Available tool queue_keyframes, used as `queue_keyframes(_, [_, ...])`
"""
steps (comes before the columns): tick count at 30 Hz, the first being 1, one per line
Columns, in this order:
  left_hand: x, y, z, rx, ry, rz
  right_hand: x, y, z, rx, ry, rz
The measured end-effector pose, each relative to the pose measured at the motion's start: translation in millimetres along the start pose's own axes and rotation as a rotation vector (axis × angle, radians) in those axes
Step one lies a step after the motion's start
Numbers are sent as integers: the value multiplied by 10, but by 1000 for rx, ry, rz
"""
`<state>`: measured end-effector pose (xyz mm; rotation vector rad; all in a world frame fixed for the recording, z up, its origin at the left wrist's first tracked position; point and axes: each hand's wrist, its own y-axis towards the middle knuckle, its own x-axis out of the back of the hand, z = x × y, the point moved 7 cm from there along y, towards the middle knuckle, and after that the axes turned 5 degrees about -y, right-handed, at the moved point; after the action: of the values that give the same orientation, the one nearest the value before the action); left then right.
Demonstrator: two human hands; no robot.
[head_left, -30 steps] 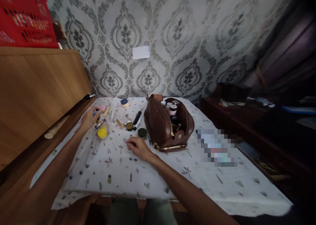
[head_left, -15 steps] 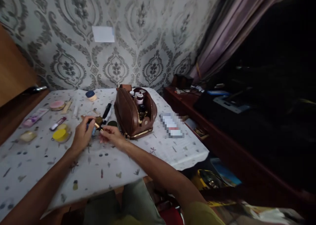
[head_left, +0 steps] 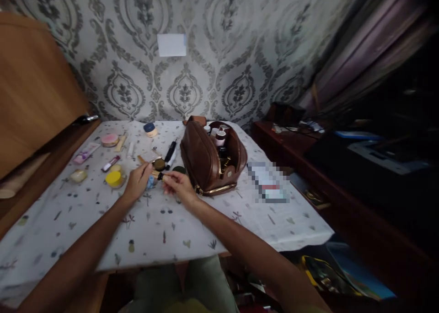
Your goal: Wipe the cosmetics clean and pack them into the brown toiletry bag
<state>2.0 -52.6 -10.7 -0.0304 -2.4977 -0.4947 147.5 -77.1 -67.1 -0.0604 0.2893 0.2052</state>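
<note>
Over the table, my left hand (head_left: 138, 183) and my right hand (head_left: 179, 186) meet at a small slim gold-and-black item (head_left: 158, 175). Fingers of both hands are closed on its ends, and its exact kind is too small to make out. Just behind it shows a dark golden round piece (head_left: 159, 164). A bit of light-blue material (head_left: 150, 182) lies by my left fingertips. Right of my hands, an unzipped brown leather cosmetic bag (head_left: 202, 157) stands with jars and bottles inside. A dark round lid-like thing (head_left: 179, 169) sits between my right hand and the bag.
A yellow-lidded jar (head_left: 114, 179), a pink round container (head_left: 110, 140), a purple-and-white tube (head_left: 86, 153) and a blue-lidded jar (head_left: 150, 130) stand or lie on the patterned tablecloth (head_left: 147, 240). A black pen-like stick (head_left: 170, 151) lies beyond my hands. A blurred-out phone-like object (head_left: 269, 181) lies right.
The camera has turned left, so the whole scene sits further right in view. My hands stay together on the small item, which now lies more level between them.
</note>
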Motion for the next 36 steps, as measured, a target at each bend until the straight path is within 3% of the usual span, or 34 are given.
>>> queue_keyframes(6, [-1,-14,71,59,-63,7,-37,-65,147,47,-21,2])
queue_keyframes(15, [-234,-61,119,176,-304,225,-12,-47,199,131,-120,-14])
queue_keyframes(17, [-202,-47,123,157,-268,187,31,-42,225,150,-126,-59])
queue_keyframes(22, [43,-53,51,58,-187,-114,88,-41,238,144,-156,-99])
queue_keyframes(24, [77,-90,-30,0,-169,-167,83,-47,232,144,-189,-90])
queue_keyframes(26, [-11,-125,-140,-88,-133,-79,77,-57,238,163,-212,-82])
queue_keyframes(30, [-324,-213,-250,-180,-63,244,91,-66,259,196,-270,-88])
queue_keyframes(36, [-319,-214,-192,-120,-83,229,78,-52,229,196,-297,-38])
